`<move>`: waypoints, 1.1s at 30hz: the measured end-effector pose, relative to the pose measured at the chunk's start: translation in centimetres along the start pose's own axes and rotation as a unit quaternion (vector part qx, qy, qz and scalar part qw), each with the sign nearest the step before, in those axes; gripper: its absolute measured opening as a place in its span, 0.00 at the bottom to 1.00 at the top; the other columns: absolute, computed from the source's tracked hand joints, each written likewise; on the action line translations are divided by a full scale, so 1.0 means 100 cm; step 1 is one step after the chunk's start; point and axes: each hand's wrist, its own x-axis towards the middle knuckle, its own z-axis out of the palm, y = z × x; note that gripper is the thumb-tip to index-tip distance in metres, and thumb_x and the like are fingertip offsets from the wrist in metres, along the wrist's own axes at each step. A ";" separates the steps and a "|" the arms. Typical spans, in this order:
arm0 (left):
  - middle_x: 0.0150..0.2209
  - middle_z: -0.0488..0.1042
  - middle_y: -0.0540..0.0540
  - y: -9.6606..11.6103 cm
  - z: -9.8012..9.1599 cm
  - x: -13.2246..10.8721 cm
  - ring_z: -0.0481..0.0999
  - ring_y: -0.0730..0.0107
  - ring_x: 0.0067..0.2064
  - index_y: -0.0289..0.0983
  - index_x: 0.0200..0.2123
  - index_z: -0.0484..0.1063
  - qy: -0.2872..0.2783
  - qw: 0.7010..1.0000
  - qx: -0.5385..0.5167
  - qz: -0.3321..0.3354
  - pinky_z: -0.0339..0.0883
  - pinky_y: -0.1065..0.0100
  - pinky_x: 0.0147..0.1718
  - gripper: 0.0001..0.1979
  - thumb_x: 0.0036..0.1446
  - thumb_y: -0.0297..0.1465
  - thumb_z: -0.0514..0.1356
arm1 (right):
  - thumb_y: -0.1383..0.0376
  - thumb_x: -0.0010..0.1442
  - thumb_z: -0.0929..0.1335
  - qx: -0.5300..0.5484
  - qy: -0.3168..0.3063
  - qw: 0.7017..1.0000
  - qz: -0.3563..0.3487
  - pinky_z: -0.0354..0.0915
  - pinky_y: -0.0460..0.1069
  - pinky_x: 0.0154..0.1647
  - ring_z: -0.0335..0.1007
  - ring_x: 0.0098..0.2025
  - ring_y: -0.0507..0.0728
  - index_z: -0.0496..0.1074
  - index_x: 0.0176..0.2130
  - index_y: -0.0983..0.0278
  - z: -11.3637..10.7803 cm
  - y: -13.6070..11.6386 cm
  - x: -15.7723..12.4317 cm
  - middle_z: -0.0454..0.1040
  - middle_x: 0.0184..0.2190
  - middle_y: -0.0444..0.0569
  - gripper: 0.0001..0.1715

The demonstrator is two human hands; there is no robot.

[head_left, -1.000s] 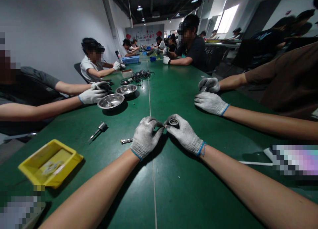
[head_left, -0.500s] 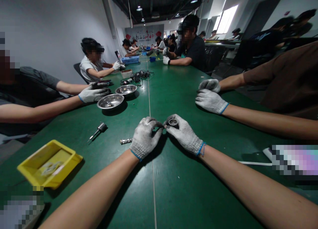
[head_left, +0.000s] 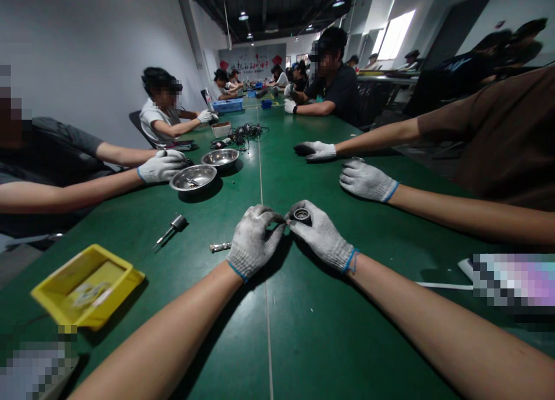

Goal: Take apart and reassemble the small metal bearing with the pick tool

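In a white knit glove with darkened fingertips, my right hand (head_left: 321,232) is closed round a small dark cylindrical part (head_left: 302,215), its round ringed end facing up. My left hand (head_left: 255,238), gloved the same way, has thumb and fingers pinched together against the fingertips of my right hand. Whatever sits in that pinch is too small to make out. Just left of my left wrist lies a short silvery metal piece (head_left: 220,247). Farther left on the green table (head_left: 303,342) rests a metal cylinder with a thin shaft (head_left: 171,231).
A yellow bin (head_left: 87,287) with pale pieces stands at left. Beyond are two steel bowls (head_left: 193,179) and a tangle of black cables (head_left: 247,134). A co-worker's gloved hands (head_left: 368,180) rest at right, another's (head_left: 160,166) at left. A blurred-out device (head_left: 515,278) lies at right.
My hands keep almost the same pose. The right-hand co-worker's far hand has moved away from the near one, leftward over the table. The left co-worker's hands shifted slightly.
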 end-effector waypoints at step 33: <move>0.33 0.80 0.48 0.037 -0.014 0.012 0.80 0.66 0.37 0.40 0.38 0.84 -0.005 0.989 -0.098 -0.109 0.74 0.66 0.38 0.03 0.63 0.30 0.68 | 0.68 0.50 0.66 -0.031 -0.044 0.997 -0.058 0.66 0.52 0.37 0.70 0.34 0.58 0.67 0.38 0.59 0.006 -0.006 -0.009 0.74 0.32 0.44 0.12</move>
